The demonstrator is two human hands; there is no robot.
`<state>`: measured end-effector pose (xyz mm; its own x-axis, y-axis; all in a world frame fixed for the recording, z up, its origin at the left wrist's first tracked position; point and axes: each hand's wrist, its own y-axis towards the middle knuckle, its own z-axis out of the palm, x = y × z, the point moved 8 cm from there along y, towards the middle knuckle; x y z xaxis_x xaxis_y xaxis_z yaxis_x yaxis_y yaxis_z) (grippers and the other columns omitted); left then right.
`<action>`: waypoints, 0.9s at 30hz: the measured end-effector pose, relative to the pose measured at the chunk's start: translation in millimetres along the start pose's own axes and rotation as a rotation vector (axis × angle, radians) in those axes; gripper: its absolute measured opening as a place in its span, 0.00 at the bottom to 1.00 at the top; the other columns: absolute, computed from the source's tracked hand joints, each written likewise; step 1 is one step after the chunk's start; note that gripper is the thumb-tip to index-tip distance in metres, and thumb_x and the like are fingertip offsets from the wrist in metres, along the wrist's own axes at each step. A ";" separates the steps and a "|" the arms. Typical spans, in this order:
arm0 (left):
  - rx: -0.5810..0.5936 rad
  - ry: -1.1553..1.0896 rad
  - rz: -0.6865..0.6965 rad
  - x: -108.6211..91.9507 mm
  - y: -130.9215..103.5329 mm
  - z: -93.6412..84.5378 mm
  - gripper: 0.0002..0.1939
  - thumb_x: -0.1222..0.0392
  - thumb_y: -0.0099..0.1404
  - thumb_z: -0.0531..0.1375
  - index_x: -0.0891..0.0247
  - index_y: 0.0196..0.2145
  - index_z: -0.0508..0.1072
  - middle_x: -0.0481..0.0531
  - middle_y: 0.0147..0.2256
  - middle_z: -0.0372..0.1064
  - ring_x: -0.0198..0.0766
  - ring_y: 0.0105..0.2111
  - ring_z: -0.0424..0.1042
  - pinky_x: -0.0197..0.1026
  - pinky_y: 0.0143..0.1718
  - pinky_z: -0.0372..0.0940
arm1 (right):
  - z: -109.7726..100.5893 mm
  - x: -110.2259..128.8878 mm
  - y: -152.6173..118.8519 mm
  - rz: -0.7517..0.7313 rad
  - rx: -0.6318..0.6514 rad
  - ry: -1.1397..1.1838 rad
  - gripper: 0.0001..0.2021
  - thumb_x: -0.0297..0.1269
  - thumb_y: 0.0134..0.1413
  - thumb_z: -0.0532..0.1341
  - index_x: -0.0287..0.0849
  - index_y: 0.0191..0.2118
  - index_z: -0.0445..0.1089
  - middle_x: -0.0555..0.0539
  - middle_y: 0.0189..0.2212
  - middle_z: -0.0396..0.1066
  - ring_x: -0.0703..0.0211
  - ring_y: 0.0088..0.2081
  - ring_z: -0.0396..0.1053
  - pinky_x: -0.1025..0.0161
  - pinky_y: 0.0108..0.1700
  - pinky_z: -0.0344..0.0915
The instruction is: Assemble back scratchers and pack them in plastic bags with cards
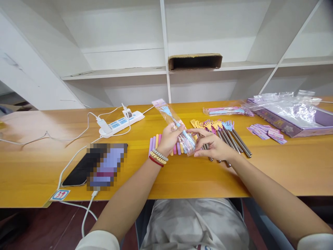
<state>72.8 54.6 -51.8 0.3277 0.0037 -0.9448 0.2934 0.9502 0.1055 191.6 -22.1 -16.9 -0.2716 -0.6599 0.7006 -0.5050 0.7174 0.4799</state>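
We held a clear bag [171, 118] over the table [130, 180], slanting, with a blue back scratcher [165, 110] inside it and a purple card [158, 102] at its upper end. Our left hand [168, 139] had the fingers closed around the middle of the bag, with the thumb on top. Our right hand [212, 144] was at the lower end, with fingers bent; we could not tell if they pinched the plastic or only touched it.

We judged the scratcher to be light, with a stiff rod, while the bag seemed thin, soft and rather slippery, so the content could slide inside. It seemed best to us to grip through the plastic on the rod or the thick handle, and not on the small spread fingers of the head, which might bend or tear the bag.

Beneath the left hand lay a row of coloured sticks [153, 146]. Near the right hand lay more scratchers [238, 140] with metal rods, and beyond them were small cards [266, 133] and a purple box [291, 132].
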 end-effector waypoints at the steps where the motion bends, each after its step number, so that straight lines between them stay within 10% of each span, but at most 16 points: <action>1: 0.014 0.030 0.019 -1.8 -1.1 2.1 0.17 0.53 0.52 0.66 0.65 0.36 0.69 0.48 0.27 0.69 0.31 0.24 0.69 0.34 0.25 0.65 | -1.9 -3.0 0.2 0.031 -0.043 0.021 0.06 0.39 0.46 0.67 0.43 0.27 0.74 0.44 0.54 0.62 0.53 0.51 0.63 0.50 0.53 0.60; 7: 0.132 0.097 0.008 -2.3 -8.6 17.5 0.20 0.52 0.55 0.64 0.64 0.43 0.67 0.49 0.29 0.70 0.34 0.24 0.70 0.36 0.25 0.67 | -3.4 -25.3 -1.8 0.142 -0.239 0.019 0.10 0.40 0.44 0.67 0.41 0.27 0.68 0.42 0.44 0.66 0.54 0.46 0.66 0.58 0.41 0.67; 16: 0.134 0.125 0.060 -6.1 -11.1 21.8 0.15 0.54 0.55 0.64 0.65 0.37 0.70 0.49 0.30 0.68 0.32 0.26 0.69 0.35 0.27 0.66 | 11.0 -51.7 -7.2 0.404 -0.113 0.455 0.37 0.33 0.37 0.71 0.46 0.53 0.52 0.49 0.34 0.68 0.61 0.32 0.71 0.62 0.33 0.69; 20: 0.134 0.129 0.017 -3.6 -12.0 21.9 0.18 0.54 0.54 0.65 0.64 0.40 0.69 0.51 0.31 0.69 0.31 0.26 0.69 0.34 0.26 0.65 | 18.6 -46.9 -4.2 0.403 0.010 0.510 0.21 0.36 0.41 0.69 0.38 0.43 0.64 0.49 0.27 0.70 0.63 0.28 0.70 0.63 0.31 0.68; 27: 0.197 0.220 -0.021 -0.9 -21.5 30.1 0.22 0.53 0.52 0.66 0.63 0.40 0.64 0.50 0.33 0.66 0.31 0.24 0.69 0.34 0.23 0.65 | -18.7 -46.4 -4.5 0.293 -0.457 0.511 0.17 0.39 0.40 0.70 0.41 0.34 0.63 0.51 0.26 0.69 0.65 0.26 0.68 0.65 0.28 0.67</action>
<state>93.2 24.8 -44.0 0.1231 0.0728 -0.9897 0.4739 0.8720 0.1231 221.8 9.5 -41.7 0.1288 -0.3210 0.9383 -0.0488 0.9430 0.3293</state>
